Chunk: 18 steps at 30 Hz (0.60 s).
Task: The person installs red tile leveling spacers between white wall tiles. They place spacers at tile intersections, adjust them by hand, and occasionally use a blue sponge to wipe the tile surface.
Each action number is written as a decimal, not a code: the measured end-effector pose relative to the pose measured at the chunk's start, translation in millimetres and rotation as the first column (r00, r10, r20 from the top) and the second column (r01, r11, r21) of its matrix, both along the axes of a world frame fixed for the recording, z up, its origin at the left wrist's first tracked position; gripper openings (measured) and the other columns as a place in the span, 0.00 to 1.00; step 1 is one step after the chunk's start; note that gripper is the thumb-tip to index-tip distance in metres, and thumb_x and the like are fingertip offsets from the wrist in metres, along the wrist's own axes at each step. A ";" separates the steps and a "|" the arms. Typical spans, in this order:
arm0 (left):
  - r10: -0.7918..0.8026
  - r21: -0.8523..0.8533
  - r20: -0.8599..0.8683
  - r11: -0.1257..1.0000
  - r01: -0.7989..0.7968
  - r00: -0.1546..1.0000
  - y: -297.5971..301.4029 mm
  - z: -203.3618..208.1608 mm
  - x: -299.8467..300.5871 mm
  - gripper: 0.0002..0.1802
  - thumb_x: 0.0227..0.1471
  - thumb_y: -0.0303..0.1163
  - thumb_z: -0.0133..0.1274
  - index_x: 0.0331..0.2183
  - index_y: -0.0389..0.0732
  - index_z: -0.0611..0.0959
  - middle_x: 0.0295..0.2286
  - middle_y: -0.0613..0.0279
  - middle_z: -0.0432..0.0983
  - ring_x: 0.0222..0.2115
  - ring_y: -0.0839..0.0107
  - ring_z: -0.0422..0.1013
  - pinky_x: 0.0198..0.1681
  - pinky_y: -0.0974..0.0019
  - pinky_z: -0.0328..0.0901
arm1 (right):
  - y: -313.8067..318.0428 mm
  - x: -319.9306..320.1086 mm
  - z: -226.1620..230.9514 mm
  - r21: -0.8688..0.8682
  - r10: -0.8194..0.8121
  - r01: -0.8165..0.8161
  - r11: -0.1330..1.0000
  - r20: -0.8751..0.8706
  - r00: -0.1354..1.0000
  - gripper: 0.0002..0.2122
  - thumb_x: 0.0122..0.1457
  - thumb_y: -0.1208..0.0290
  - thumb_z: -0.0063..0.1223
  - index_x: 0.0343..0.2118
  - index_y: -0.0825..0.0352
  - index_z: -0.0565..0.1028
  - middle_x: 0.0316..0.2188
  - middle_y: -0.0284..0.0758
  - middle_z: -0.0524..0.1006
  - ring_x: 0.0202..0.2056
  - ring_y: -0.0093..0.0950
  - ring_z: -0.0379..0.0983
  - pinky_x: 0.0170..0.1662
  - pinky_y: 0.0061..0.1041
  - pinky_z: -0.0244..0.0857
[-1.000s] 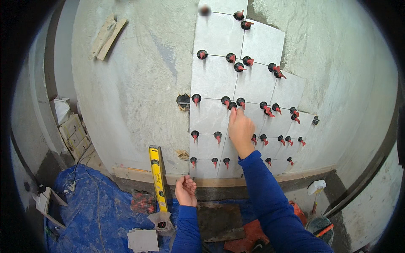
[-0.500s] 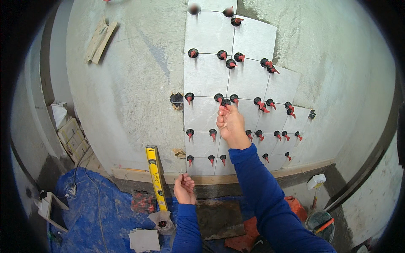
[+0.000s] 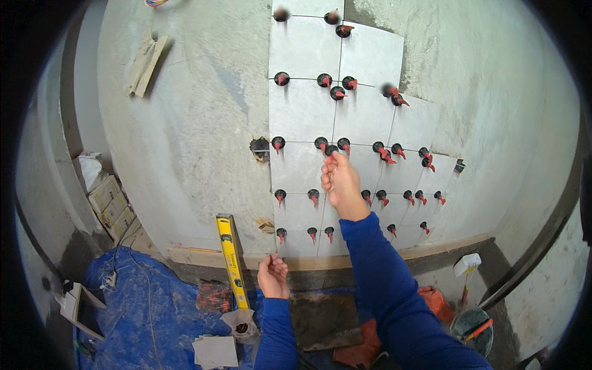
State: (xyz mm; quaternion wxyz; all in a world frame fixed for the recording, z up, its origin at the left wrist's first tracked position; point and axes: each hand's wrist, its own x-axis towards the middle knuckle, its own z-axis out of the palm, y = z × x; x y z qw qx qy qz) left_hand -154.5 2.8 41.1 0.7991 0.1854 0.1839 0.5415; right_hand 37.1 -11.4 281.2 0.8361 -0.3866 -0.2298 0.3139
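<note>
My right hand (image 3: 342,185) reaches up to the tiled wall, its fingers pinched on the red handle of a black tile leveling clip (image 3: 332,150) at a joint between tiles. Other red-handled clips (image 3: 278,143) sit along the joints of the light grey tiles (image 3: 302,111). Two of them flank the held one closely, left and right. Low in front of the wall is my left hand (image 3: 273,277), palm up with loosely curled fingers; I see nothing in it. Beside that hand a yellow spirit level (image 3: 232,259) leans upright against the wall.
Blue sheeting (image 3: 132,302) covers the floor at left, with a bag of red pieces (image 3: 213,296) and loose tile pieces (image 3: 216,353) on it. A bucket (image 3: 472,327) with an orange-handled tool stands at lower right. Left of the tiles, the wall has a box opening (image 3: 259,148).
The view has shifted slightly. My right hand stays at the same clip with its fingers turned a little; the left hand stays low by the level.
</note>
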 end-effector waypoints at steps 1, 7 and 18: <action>-0.004 0.010 0.010 1.000 0.004 1.000 -0.5 0.1 0.2 0.16 0.64 0.40 0.49 0.38 0.36 0.80 0.25 0.65 0.76 0.24 0.73 0.73 0.29 0.71 0.69 | 0.4 2.2 1.0 -0.006 0.015 -0.015 1.000 0.009 1.000 0.10 0.67 0.63 0.46 0.30 0.61 0.69 0.18 0.27 0.67 0.14 0.19 0.57 0.15 0.20 0.46; 0.001 0.010 -0.020 1.000 -0.001 1.000 -2.8 2.5 0.2 0.15 0.63 0.41 0.50 0.38 0.37 0.80 0.25 0.67 0.76 0.24 0.74 0.74 0.29 0.72 0.69 | 0.5 2.6 -1.9 0.077 -0.013 0.017 0.997 -0.056 0.998 0.09 0.64 0.67 0.51 0.28 0.63 0.71 0.18 0.27 0.68 0.13 0.16 0.57 0.15 0.19 0.45; -0.009 0.014 0.007 1.000 0.009 1.000 -1.4 2.1 -4.0 0.16 0.63 0.41 0.50 0.38 0.37 0.80 0.25 0.67 0.76 0.24 0.74 0.73 0.30 0.71 0.69 | -3.9 3.2 2.1 -0.027 -0.095 0.099 0.995 0.107 0.990 0.09 0.62 0.68 0.54 0.25 0.62 0.71 0.15 0.24 0.66 0.12 0.16 0.53 0.15 0.20 0.42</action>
